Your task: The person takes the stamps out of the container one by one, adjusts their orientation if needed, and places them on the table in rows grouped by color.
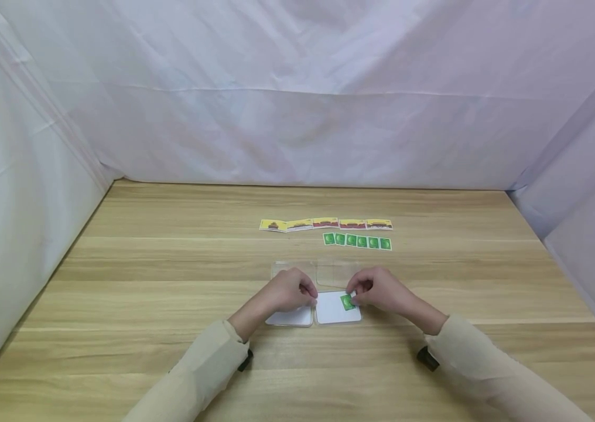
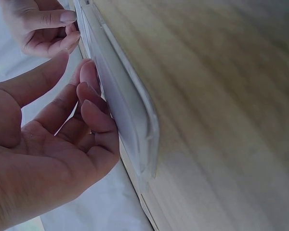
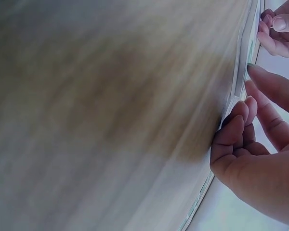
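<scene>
A green stamp [image 1: 347, 302] lies on the right end of a white card [image 1: 329, 310] in a shallow clear case. My right hand [image 1: 382, 289] touches the stamp with the thumb, its index finger by the card's far right corner; the other fingers are bent. The left hand [image 1: 288, 290] rests over a second white card [image 1: 289, 318] in a similar case and covers part of it. Its thumb and index fingertips are at the first case's left edge. In the left wrist view, thumb and index finger are apart, the remaining fingers [image 2: 98, 118] bent against the case.
Two clear lids stand behind the cases, the right lid [image 1: 335, 274] partly behind my right hand. Farther back lies a row of several green stamps [image 1: 362, 241]. Beyond it runs a row of yellow and red stamps [image 1: 325, 223]. White cloth [image 1: 297, 135] surrounds the wooden table [image 1: 171, 351].
</scene>
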Demonstrator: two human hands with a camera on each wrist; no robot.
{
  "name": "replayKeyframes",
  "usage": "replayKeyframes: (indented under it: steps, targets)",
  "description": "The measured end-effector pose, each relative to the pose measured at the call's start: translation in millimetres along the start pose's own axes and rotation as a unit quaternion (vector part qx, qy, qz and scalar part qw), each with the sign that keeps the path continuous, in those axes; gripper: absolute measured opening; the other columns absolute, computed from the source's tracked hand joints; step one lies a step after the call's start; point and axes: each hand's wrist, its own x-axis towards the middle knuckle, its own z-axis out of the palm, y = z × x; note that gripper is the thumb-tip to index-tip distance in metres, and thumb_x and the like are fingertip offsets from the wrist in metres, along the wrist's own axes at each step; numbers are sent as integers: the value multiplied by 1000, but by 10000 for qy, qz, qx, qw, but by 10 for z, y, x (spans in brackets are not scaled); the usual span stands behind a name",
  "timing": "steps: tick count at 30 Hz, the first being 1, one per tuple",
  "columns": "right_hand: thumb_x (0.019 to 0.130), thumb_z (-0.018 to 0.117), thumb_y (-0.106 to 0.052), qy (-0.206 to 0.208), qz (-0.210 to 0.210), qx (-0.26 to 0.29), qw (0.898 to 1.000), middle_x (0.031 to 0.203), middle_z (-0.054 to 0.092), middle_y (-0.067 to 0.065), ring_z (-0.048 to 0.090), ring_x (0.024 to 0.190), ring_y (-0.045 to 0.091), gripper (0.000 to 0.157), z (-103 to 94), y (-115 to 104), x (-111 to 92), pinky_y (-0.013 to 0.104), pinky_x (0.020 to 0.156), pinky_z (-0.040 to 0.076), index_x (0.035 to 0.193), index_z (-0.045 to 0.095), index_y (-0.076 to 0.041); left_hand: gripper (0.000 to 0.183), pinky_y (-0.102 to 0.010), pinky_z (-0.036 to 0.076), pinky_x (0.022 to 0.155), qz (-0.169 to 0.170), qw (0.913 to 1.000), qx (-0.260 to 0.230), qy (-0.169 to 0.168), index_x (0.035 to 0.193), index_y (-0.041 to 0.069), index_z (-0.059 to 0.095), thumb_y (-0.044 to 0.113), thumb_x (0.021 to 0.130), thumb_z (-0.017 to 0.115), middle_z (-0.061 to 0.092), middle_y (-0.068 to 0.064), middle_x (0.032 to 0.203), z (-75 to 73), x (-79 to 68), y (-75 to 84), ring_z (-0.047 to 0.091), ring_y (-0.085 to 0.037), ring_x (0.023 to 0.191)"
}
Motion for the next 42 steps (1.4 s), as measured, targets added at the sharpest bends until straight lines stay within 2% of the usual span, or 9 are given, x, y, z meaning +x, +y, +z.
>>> replayKeyframes:
  steps: [28, 34, 42]
  targets:
    - [77, 71, 2, 38, -236, 97, 9997, 70, 52, 2, 46, 67, 17, 11, -3, 3, -3, 24, 57, 39, 80, 63, -4, 4, -23, 38, 58, -2, 10000, -69, -10, 80, 1, 69, 5, 80, 71, 57, -1, 70, -1, -3, -2, 48, -13, 65]
    - [78, 69, 4, 65, -199, 114, 9997, 72, 54, 2, 47, 68, 17, 10, -4, -15, -15, 24, 58, 41, 79, 62, -4, 5, -23, 40, 58, 93, 10000, -29, -4, 76, 4, 68, 3, 80, 70, 57, -1, 69, -23, -44, 24, 49, -13, 63]
    - [80, 68, 3, 78, -93, 21, 9999, 74, 56, 2, 48, 70, 17, 9, -23, -37, -28, 25, 61, 42, 78, 63, -5, 4, -23, 38, 56, 3, 9999, -124, -13, 80, 0, 69, 4, 80, 71, 57, -1, 69, -10, -21, 9, 48, -13, 63]
